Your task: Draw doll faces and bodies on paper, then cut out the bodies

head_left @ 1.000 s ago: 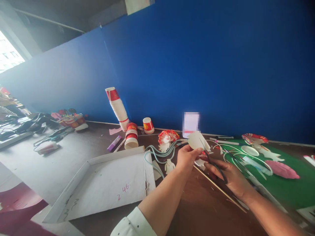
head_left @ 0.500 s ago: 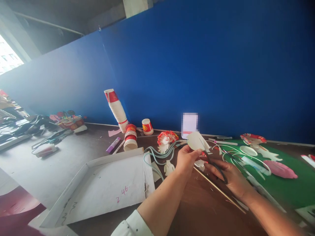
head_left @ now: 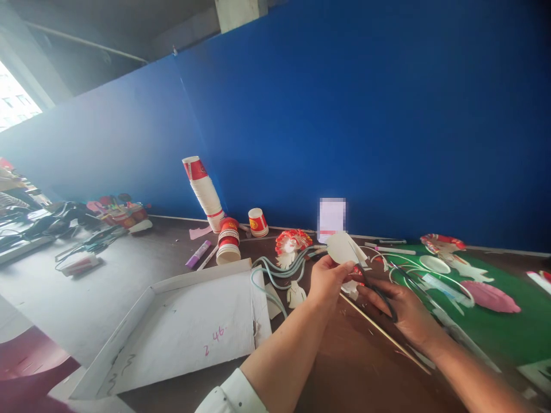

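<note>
Between thumb and fingers, my left hand [head_left: 327, 279] pinches a pale paper piece [head_left: 341, 248] with a rounded left edge. My right hand [head_left: 398, 307] grips black-handled scissors [head_left: 381, 297], whose blades lie at the right side of that paper. Just below the paper, a white scrap with a bit of red [head_left: 351, 288] lies on the table. A thin wooden stick [head_left: 383, 331] runs diagonally under my hands. To the left of my left wrist lies a small cream paper cut-out [head_left: 296, 294], and beyond it a red-and-white frilled paper cup piece [head_left: 293, 244].
A white cardboard tray [head_left: 185, 321] lies to the left, by a grey-blue cable [head_left: 275, 276]. Behind it stand a tall stack of paper cups [head_left: 205, 195] and a short cup stack [head_left: 258, 222]. A green mat [head_left: 512, 287] at right bears a pink object [head_left: 491, 296]. A blue partition [head_left: 365, 115] rises behind.
Hardly anything differs. Both hands, the paper and the scissors stay in nearly the same place.
</note>
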Motion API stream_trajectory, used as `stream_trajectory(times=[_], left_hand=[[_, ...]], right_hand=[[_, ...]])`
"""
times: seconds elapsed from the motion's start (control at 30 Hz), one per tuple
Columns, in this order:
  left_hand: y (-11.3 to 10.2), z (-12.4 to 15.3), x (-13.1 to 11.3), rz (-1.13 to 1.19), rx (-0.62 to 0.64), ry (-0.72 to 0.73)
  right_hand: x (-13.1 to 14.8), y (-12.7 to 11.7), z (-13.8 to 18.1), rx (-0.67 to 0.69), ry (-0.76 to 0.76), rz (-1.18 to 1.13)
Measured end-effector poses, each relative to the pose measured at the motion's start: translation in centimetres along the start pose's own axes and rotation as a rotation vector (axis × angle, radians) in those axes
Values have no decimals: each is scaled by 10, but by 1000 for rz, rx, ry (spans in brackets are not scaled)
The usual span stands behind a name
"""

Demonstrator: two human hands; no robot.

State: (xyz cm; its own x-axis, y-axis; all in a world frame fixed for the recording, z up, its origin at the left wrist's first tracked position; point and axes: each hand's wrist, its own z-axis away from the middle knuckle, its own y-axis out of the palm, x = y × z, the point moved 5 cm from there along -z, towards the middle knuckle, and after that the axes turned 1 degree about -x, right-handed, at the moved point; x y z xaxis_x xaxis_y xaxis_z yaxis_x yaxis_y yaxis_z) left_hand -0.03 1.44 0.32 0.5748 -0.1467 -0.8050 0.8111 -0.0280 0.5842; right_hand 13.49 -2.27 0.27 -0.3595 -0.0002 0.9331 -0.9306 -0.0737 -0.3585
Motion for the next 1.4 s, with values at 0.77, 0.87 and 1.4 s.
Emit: stream_trajectory(times=[0.77, 0.87, 1.4], left_hand=[[-8, -2, 3, -90, -117, -13], [-9, -3, 4, -130, -118, -6], [-1, 9, 4, -146, -92, -71]], right_hand=[[-8, 4, 0, 55, 18, -40], [-15, 7, 0, 69, 80, -81], [-19, 4, -2, 80, 63, -126]])
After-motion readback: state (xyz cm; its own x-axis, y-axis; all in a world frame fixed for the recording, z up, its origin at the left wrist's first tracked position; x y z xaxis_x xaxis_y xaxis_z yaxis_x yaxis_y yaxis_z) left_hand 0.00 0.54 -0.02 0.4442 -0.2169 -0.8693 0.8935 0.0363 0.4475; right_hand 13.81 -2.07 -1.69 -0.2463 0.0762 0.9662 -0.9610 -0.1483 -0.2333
